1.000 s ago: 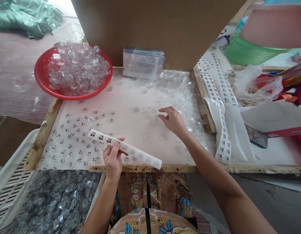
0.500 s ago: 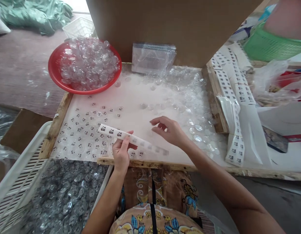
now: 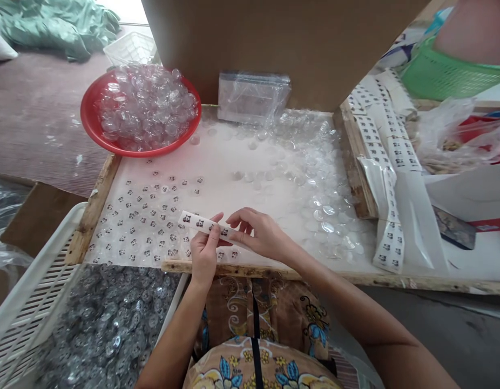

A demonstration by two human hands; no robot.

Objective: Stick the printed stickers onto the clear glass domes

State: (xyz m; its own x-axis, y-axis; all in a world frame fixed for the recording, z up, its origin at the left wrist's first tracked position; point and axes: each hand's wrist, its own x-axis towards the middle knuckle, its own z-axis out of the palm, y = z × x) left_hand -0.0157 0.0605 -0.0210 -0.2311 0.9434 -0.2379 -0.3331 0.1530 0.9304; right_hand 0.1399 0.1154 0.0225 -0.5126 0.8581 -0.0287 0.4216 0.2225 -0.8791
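A white strip of panda stickers point(image 3: 200, 223) slants over the front of the white board, pinched between the thumb and fingers of my left hand point(image 3: 204, 248). My right hand point(image 3: 260, 233) has come to the strip's right part, its thumb on the strip and its fingers curled above it. That hand covers the strip's right end, so I cannot see whether a single sticker is between the fingertips. Small clear discs with panda prints point(image 3: 153, 224) lie in loose rows left of my hands. Plain clear discs point(image 3: 326, 210) are scattered over the right side.
A red basin point(image 3: 90, 132) heaped with clear domed pieces stands at the back left. More sticker strips point(image 3: 390, 216) lie to the right, beside a wooden rail point(image 3: 359, 189). A basket point(image 3: 35, 302) of finished-looking dark pieces sits low left. A cardboard box point(image 3: 274, 43) rises behind.
My right hand has moved left and down onto the strip. The strip and my left hand have shifted slightly right.
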